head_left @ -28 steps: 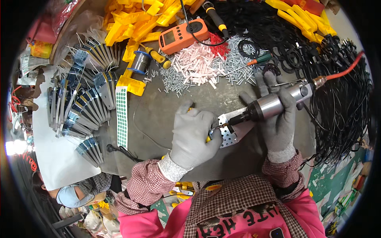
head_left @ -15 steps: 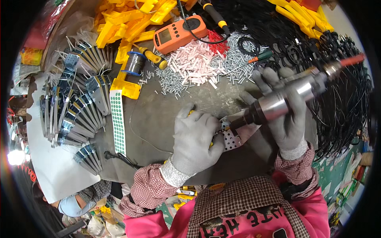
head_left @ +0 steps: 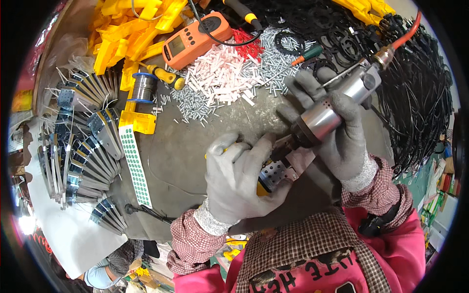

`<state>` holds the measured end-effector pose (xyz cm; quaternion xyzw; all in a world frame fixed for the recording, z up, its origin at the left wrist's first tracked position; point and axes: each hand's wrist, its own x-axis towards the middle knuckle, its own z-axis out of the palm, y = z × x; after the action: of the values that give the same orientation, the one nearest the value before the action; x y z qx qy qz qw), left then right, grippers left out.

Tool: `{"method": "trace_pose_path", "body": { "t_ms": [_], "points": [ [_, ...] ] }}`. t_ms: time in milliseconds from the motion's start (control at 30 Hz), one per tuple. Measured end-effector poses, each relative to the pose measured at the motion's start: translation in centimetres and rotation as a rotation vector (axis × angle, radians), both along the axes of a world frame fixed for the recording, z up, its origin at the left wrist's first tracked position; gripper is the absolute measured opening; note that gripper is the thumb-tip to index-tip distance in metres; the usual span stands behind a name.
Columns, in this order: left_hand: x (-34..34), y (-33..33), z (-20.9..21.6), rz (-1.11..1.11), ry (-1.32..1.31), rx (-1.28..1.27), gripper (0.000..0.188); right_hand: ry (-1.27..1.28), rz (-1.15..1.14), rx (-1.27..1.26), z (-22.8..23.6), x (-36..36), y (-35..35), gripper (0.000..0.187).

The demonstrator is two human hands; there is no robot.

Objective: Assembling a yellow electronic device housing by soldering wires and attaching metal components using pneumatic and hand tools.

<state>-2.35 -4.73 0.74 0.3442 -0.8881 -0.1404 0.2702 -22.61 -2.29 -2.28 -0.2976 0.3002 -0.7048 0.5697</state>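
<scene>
My left hand (head_left: 233, 178), in a grey glove, is closed around a yellow plastic part (head_left: 263, 188), mostly hidden by the fingers. A perforated metal plate (head_left: 275, 174) lies against that part and shows beside my thumb. My gloved right hand (head_left: 346, 141) grips a silver air screwdriver (head_left: 320, 118) by its barrel, with some fingers spread away from it. The tool slants down to the left, its dark nose over the plate beside my left fingertips. The bit's tip and any screw under it are hidden. A red air hose (head_left: 409, 35) runs from its back end.
Beyond my hands lie heaps of screws (head_left: 193, 105) and pale pink pieces (head_left: 222, 73), with an orange meter (head_left: 195, 40) behind. Yellow plastic parts (head_left: 128, 31) and a solder spool (head_left: 142, 88) are at left, beside metal plates with wires (head_left: 90, 163). Black cables (head_left: 415, 107) fill the right.
The view has shifted, so the table things sit farther left. The screwdriver tilts more steeply, its hose end higher. My left fingers have moved up beside its nose.
</scene>
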Motion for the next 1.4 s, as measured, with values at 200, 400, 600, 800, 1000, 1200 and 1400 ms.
{"method": "trace_pose_path", "body": {
  "t_ms": [200, 400, 600, 800, 1000, 1200, 1400],
  "points": [
    [5.6, 6.6, -2.3, 0.281, -0.245, -0.099, 0.084, 0.596, -0.082, -0.256, -5.0, -4.2, 3.1, 0.056],
    [10.1, 6.8, 4.2, 0.407, -0.102, 0.827, 0.039, -0.401, 0.129, -0.438, 4.6, -3.6, 0.1, 0.042],
    [10.2, 4.1, 2.4, 0.223, -0.647, 0.404, 0.048, -0.605, -0.015, 0.015, 0.2, -1.2, 2.1, 0.046],
    [10.7, 3.2, 0.5, 0.223, -0.595, 0.338, 0.051, -0.557, -0.057, 0.119, 0.0, 0.4, 0.8, 0.046],
    [10.8, 2.7, 0.2, 0.189, -0.579, 0.327, 0.047, -0.443, -0.016, 0.123, 0.3, 1.0, -0.1, 0.043],
    [11.2, 2.7, -0.3, 0.161, -0.546, 0.273, 0.047, -0.494, -0.016, 0.156, 0.1, 1.4, -0.8, 0.036],
    [10.9, 2.8, -0.6, 0.133, -0.529, 0.229, 0.045, -0.558, 0.034, 0.158, -1.4, 1.4, -0.9, 0.02]
  ]
}}
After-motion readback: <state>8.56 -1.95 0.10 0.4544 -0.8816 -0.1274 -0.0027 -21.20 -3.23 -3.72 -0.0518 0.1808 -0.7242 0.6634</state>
